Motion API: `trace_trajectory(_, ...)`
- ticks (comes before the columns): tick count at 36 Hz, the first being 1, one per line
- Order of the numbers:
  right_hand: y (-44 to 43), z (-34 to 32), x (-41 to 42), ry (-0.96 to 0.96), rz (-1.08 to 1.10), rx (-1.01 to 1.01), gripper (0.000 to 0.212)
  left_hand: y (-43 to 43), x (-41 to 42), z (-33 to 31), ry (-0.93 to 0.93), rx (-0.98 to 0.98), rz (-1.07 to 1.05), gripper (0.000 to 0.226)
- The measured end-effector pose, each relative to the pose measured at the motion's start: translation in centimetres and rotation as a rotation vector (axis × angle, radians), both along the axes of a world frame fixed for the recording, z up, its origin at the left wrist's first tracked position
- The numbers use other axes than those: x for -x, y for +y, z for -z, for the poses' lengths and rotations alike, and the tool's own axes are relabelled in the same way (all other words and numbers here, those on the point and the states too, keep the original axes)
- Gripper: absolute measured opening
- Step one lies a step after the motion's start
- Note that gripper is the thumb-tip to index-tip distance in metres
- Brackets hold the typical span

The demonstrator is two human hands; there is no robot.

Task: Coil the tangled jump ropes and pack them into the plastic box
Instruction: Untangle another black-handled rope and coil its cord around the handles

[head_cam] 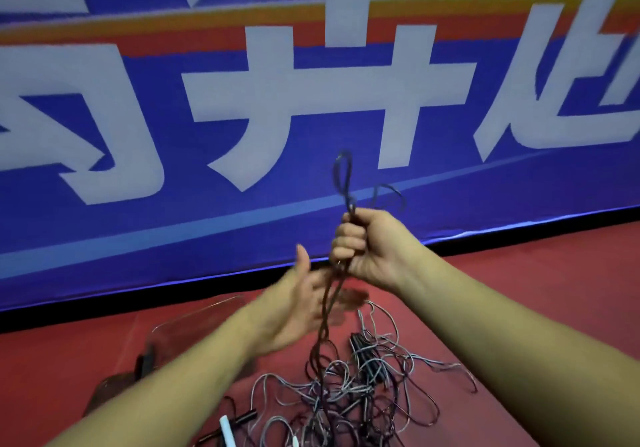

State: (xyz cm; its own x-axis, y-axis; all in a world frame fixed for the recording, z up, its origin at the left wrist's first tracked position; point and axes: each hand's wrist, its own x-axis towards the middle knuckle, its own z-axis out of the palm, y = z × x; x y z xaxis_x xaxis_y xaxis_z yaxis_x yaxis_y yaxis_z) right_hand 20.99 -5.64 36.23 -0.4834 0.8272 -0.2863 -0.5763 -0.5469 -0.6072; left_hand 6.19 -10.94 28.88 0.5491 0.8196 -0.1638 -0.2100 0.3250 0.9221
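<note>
Tangled jump ropes (346, 387) lie near; right hand (367, 242) clamps dark rope (343, 173) aloft, apparently drawing it free; left hand (301, 301), fingers straight, meets its hanging strands; plastic box (187, 322) waits left.

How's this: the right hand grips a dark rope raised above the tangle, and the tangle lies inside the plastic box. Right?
Not quite. The head view shows the right hand gripping the dark rope raised above the tangle, but the tangle lies on the red floor beside the plastic box, not inside it.
</note>
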Motion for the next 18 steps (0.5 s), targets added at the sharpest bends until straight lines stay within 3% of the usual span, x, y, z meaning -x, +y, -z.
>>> trace_trajectory(2, 1.1, -0.3, -0.4, 0.0, 0.106, 0.092, 0.031, -1.4, -0.7, 1.7, 0.121, -0.084, 0.13, 0.082)
trace_trajectory(5, 2.4, -0.1, -1.1, -0.017, 0.224, 0.173, 0.033, -2.2, -1.1, 2.5, 0.439, -0.232, 0.265, 0.019)
trace_trajectory(6, 2.9, 0.3, -1.5, -0.022, 0.267, 0.179, 0.034, -2.1, -1.1, 2.9, 0.55, -0.248, 0.326, 0.011)
trace_trajectory(9, 4.3, 2.8, -2.8, -0.141, 0.421, 0.143, 0.033, -1.7, 0.3, 4.4, 0.77, -0.274, 0.357, 0.018)
trace_trajectory(12, 4.6, 7.4, -4.9, -0.291, 0.481, 0.198, 0.039, -1.2, 0.9, 4.9, 0.595, -0.15, 0.038, 0.018)
trace_trajectory(15, 3.7, 10.7, -6.9, -0.585, 0.266, 0.267, 0.046, -0.3, 0.5, 3.2, 0.455, -0.118, -0.223, 0.018)
trace_trajectory(18, 2.8, 10.2, -7.2, -1.09, -0.007, 0.079, 0.068, 0.4, 0.3, 1.8, 0.534, -0.186, -0.233, 0.017)
